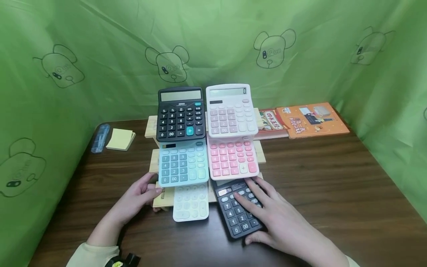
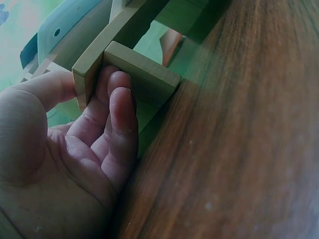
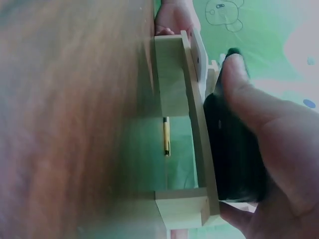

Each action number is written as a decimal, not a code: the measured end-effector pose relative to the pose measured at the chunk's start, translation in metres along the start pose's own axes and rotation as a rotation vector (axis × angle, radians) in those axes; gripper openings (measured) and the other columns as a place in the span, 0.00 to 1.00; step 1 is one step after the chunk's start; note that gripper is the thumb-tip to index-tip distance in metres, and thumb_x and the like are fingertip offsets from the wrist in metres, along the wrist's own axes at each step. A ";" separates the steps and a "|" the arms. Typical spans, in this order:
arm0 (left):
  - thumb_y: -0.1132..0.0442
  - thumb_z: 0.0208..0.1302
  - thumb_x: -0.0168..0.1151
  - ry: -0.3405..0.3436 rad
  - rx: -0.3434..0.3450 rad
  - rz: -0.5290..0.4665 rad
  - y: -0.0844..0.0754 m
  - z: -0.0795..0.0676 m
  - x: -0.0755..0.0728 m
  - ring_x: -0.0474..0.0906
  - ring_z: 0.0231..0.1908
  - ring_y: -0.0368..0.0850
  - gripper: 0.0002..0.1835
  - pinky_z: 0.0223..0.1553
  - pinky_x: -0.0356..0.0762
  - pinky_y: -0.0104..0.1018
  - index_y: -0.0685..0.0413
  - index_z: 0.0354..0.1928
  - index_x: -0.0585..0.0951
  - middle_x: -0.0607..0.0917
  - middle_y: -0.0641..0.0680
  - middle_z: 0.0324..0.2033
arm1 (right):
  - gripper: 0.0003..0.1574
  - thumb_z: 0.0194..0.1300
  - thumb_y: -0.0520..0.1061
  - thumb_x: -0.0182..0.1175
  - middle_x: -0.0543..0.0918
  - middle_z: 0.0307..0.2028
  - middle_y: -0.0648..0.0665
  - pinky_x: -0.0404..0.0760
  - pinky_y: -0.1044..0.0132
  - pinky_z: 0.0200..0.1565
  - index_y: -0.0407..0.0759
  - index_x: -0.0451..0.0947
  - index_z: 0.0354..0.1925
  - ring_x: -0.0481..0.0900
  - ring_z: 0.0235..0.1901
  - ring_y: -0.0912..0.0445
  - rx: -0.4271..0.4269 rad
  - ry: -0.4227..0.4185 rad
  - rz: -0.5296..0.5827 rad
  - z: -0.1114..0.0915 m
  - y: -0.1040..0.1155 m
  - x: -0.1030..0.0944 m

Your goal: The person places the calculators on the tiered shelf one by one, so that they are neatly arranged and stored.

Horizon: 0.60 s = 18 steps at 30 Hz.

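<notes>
A tiered wooden rack [image 1: 163,200] carries several calculators. My left hand [image 1: 141,193] pinches the rack's front left corner, thumb above and fingers curled beneath, as the left wrist view shows on the wooden board [image 2: 134,62]. My right hand [image 1: 280,218] holds a dark grey calculator [image 1: 233,215], tilted, at the front right; fingers lie over its face and the thumb is by its lower edge. Beside it on the lowest tier is a white calculator [image 1: 191,204]. A light blue calculator [image 1: 183,163] and a pink calculator [image 1: 231,159] stand on the middle tier.
The top tier has a black calculator [image 1: 180,115] and a white-and-pink calculator [image 1: 231,111]. Books [image 1: 313,120] lie at the back right; sticky notes [image 1: 120,139] and a blue clear item [image 1: 101,139] at the back left. A pen [image 3: 166,135] shows behind the rack's bars.
</notes>
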<state>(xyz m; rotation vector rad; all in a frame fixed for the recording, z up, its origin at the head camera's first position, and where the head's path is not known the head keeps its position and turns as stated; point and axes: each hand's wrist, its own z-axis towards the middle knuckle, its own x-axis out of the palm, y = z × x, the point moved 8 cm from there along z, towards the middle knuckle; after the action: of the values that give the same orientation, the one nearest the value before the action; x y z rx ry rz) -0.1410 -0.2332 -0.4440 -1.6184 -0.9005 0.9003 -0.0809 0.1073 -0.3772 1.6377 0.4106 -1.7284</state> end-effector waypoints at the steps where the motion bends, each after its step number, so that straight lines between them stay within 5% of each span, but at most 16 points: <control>1: 0.61 0.74 0.52 -0.001 0.000 -0.004 0.001 0.001 0.002 0.81 0.24 0.59 0.32 0.27 0.82 0.48 0.53 0.73 0.51 0.83 0.67 0.40 | 0.60 0.49 0.79 0.60 0.46 0.76 0.43 0.65 0.41 0.62 0.66 0.50 0.75 0.39 0.74 0.44 0.002 0.008 0.001 -0.001 -0.001 0.001; 13: 0.61 0.73 0.52 -0.019 -0.004 0.005 0.003 0.002 -0.001 0.80 0.24 0.63 0.33 0.27 0.81 0.50 0.49 0.74 0.51 0.84 0.66 0.41 | 0.55 0.61 0.73 0.56 0.37 0.77 0.46 0.62 0.40 0.64 0.63 0.43 0.76 0.32 0.74 0.44 0.052 0.073 -0.007 0.000 0.002 0.013; 18: 0.61 0.73 0.53 -0.009 -0.004 0.016 0.000 0.001 -0.002 0.80 0.24 0.63 0.33 0.26 0.82 0.51 0.48 0.74 0.51 0.84 0.65 0.42 | 0.52 0.58 0.65 0.66 0.48 0.75 0.47 0.69 0.44 0.60 0.60 0.55 0.74 0.44 0.73 0.44 0.013 -0.027 0.048 0.001 0.002 0.000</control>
<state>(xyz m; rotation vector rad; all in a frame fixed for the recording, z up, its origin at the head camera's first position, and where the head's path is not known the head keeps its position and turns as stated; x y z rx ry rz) -0.1431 -0.2347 -0.4441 -1.6284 -0.8976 0.9180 -0.0804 0.1051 -0.3761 1.6192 0.3454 -1.7187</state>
